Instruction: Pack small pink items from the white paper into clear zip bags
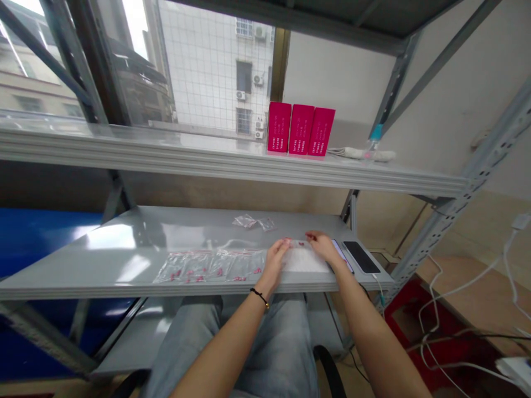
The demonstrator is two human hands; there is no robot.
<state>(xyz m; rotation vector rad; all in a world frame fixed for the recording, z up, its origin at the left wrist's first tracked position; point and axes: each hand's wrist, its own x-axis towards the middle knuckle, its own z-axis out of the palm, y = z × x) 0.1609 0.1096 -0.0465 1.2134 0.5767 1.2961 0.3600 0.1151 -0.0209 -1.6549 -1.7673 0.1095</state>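
A flat, whitish, translucent plastic sheet or bag (307,261) lies near the right end of a smooth grey shelf top (136,235), between the person's two hands; it is roughly rectangular, milky and soft-looking, with a small dark-red spot near its far edge. Whether it is one layer or a stack cannot be told. The left hand (274,264) has its fingers gathered at the far left corner, and the right hand (322,246) is curled at the far right; whether either grips the plastic cannot be told. To the left lies one row of clear, shiny plastic bags (211,265) with a thin red line along the top and small pinkish-red pieces showing; they overlap, so their number is unclear. Behind them sit two small crumpled clear plastic pieces (254,223). Near the right arm is one dark, flat, rectangular phone (361,257). Three upright magenta boxes (301,129) with white print stand side by side on the upper grey shelf (186,152).
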